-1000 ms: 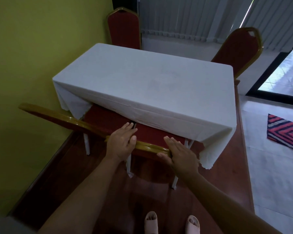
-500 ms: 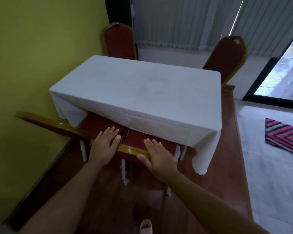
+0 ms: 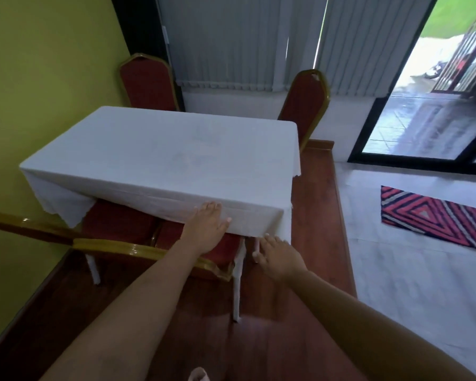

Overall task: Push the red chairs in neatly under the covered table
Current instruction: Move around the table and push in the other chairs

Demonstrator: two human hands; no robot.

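Observation:
A table under a white cloth (image 3: 160, 155) fills the middle. Two red chairs with gold frames sit at its near side: the right one (image 3: 149, 250) with its back rail below my left forearm, the left one (image 3: 22, 225) angled toward the yellow wall. Their seats are partly under the cloth. My left hand (image 3: 208, 225) lies flat, fingers spread, on the hanging front edge of the cloth. My right hand (image 3: 279, 255) hovers open beside the table's white leg (image 3: 256, 244), holding nothing. Two more red chairs stand at the far side, one far left (image 3: 146, 83) and one far right (image 3: 304, 105).
A yellow-green wall (image 3: 39, 78) runs close along the left. Grey vertical blinds (image 3: 231, 42) hang behind the table. A red patterned rug (image 3: 434, 215) lies on the white floor at right, near an open glass door (image 3: 434, 105). My sandalled foot (image 3: 198, 373) shows at the bottom.
Both hands have left the near chair's back rail. My left hand moved up onto the cloth edge and my right hand moved right, off the chair. The view shifted rightward.

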